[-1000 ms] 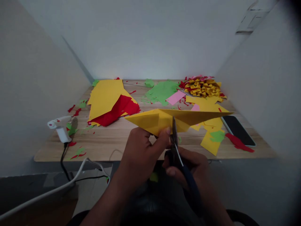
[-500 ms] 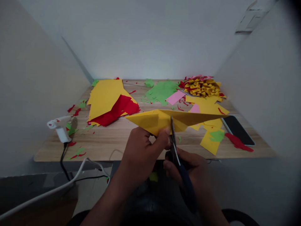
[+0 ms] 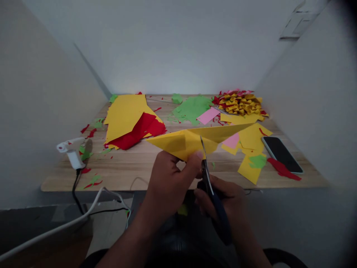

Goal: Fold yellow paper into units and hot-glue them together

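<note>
My left hand (image 3: 173, 178) is closed on a folded yellow paper (image 3: 175, 143), its thumb pressed on the lower edge near the middle. The paper is held above the table's front part, its long pointed end reaching to the right. Dark-handled scissors (image 3: 220, 212) are in my right hand (image 3: 228, 197), whose fingers are wrapped round the handles. Their blades point up and lie against the paper just right of my left thumb.
Yellow sheets (image 3: 125, 111) and red paper (image 3: 139, 130) lie at left, near a white glue gun (image 3: 72, 154) with a cord. Green scraps (image 3: 192, 109), a yellow folded-paper piece (image 3: 241, 104) and a phone (image 3: 281, 154) lie centre to right.
The right end of the held paper has swung up and slightly left, uncovering more of the sheets behind it. The scissors have shifted slightly left; both hands keep their hold.
</note>
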Available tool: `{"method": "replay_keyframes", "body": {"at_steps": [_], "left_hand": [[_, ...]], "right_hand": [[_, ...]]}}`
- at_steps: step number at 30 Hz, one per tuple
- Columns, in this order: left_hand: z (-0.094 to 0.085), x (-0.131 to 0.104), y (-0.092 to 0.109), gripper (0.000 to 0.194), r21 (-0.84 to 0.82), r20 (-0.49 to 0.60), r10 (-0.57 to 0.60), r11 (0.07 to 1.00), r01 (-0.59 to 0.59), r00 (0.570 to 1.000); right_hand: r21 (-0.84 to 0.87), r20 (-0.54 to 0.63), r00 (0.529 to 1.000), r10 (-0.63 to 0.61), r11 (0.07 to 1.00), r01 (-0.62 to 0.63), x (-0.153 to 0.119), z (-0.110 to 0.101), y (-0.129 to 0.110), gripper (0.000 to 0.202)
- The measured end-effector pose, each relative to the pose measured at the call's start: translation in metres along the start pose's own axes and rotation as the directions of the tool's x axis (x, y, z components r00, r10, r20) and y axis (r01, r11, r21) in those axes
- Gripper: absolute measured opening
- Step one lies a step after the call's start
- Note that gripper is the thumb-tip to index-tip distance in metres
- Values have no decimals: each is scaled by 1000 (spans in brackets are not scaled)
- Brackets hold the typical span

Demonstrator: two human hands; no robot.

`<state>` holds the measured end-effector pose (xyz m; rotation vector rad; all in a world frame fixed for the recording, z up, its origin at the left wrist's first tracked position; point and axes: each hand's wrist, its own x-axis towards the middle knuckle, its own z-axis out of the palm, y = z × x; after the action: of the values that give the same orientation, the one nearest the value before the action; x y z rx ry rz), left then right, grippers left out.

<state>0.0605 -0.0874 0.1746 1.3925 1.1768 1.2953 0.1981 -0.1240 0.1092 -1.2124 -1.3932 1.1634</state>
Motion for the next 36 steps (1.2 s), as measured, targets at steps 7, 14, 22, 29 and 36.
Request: {"method": "replay_keyframes", "body": {"at_steps": [7, 14, 22, 29, 36], "left_hand": [[-4, 13, -20, 31, -71, -122, -62, 996, 54, 991], [-4, 22, -50, 25, -168, 0, -211, 964, 208, 978], [-9, 22, -115, 37, 210, -45, -299, 930, 302, 953], [-11, 17, -120, 40, 531, -96, -288, 795, 294, 953], [3, 13, -108, 28, 711, -26, -283, 669, 216, 959]], "right_hand": [[-70, 165, 976, 141, 989, -131, 1, -14, 8, 34], [-800, -142, 989, 47, 583, -142, 58, -64, 62, 54], [-979, -71, 994, -81, 197, -53, 103, -89, 99, 47], [-964, -97, 986, -135, 259, -60, 94, -81, 75, 34], [-538, 150, 905, -399, 735, 413, 72, -8, 31, 33]]}}
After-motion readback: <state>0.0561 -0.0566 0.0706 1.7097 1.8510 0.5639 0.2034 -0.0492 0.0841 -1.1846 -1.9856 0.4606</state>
